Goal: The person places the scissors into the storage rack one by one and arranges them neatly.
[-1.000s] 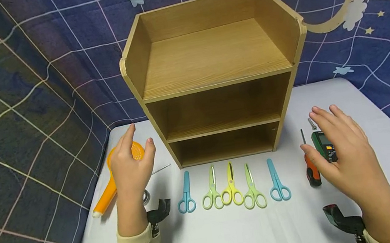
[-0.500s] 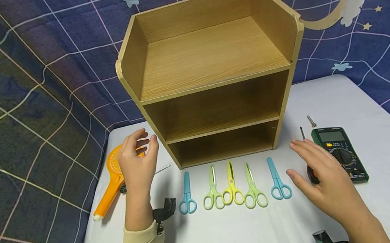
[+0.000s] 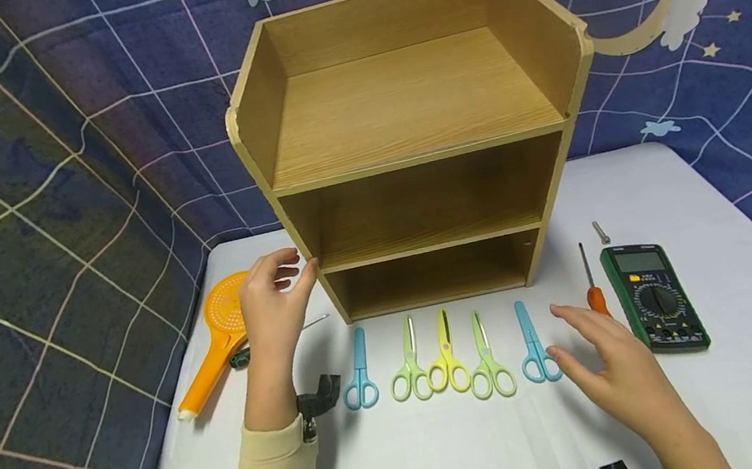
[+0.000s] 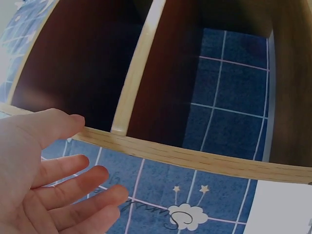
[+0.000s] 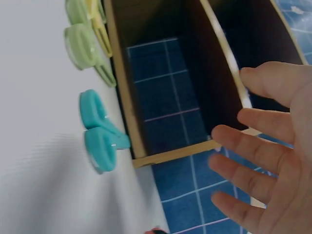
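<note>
My left hand [image 3: 273,306] hovers beside the lower left side of the wooden shelf [image 3: 418,155], fingers loosely bent and holding nothing. In the left wrist view the thumb overlaps the edge of the shelf's side panel [image 4: 195,161]. My right hand [image 3: 619,372] is held over the table, fingers spread and relaxed, nearest to the right blue scissors [image 3: 533,345] and the screwdriver [image 3: 596,299]. In front of the shelf lie a left blue pair of scissors [image 3: 359,375], two green pairs of scissors [image 3: 410,367] and a yellow pair of scissors [image 3: 446,358] between the green ones.
An orange perforated paddle-like tool [image 3: 213,344] lies on the left of the white table [image 3: 439,460], partly behind my left hand. A thin metal rod pokes out beside that hand. To the right are a green-edged multimeter [image 3: 655,298] and a bolt [image 3: 600,233]. Patterned curtains [image 3: 55,234] surround the table.
My right hand has moved left and toward me, uncovering the multimeter and part of the screwdriver. My left hand has shifted right toward the shelf's side, its fingers bending a little more.
</note>
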`<state>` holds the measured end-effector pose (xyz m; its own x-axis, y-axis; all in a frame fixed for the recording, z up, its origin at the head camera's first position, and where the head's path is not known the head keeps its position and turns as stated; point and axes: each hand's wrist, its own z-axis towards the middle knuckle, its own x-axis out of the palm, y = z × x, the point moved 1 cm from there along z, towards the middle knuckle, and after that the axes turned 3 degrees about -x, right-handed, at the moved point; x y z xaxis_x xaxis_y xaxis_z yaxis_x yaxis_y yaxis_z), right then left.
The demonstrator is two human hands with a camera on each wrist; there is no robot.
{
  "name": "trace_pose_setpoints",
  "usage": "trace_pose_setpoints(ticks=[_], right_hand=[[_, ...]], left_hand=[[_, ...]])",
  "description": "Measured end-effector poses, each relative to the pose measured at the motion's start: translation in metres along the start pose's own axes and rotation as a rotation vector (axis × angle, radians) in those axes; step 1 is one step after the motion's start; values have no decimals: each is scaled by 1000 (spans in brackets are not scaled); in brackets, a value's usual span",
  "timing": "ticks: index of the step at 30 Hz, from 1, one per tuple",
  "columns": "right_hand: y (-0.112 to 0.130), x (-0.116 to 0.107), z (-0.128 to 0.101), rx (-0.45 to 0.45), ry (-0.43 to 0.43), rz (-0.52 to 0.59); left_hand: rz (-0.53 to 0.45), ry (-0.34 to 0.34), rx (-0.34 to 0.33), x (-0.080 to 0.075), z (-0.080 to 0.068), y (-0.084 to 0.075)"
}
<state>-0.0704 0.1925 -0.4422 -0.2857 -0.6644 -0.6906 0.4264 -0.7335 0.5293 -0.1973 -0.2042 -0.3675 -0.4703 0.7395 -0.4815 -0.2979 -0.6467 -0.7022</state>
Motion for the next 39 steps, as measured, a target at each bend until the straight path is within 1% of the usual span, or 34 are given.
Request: trace_pose_setpoints(ticks=[4, 10, 15, 18, 24, 27, 32, 39], right_hand=[[-6, 9, -3, 45, 52, -31], [-12, 21, -4, 144, 160, -41], [-17, 30, -3, 227, 231, -64], [-19, 35, -3, 234, 240, -95], [-21, 40, -2, 249, 250, -161], [-21, 41, -3, 260, 246, -167], [-21, 40, -3, 306, 235, -158], [-22, 40, -3, 325, 264, -164]], left_hand=[[25, 9, 13, 4, 0, 2], [63, 9, 64, 9, 0, 3], [128, 22, 67, 13, -1, 4], [147, 25, 62, 15, -1, 5], [132, 16, 59, 15, -1, 5], [126, 7, 62, 16, -1, 6], [124, 5, 60, 17, -2, 6], [124, 0, 64, 17, -2, 7]])
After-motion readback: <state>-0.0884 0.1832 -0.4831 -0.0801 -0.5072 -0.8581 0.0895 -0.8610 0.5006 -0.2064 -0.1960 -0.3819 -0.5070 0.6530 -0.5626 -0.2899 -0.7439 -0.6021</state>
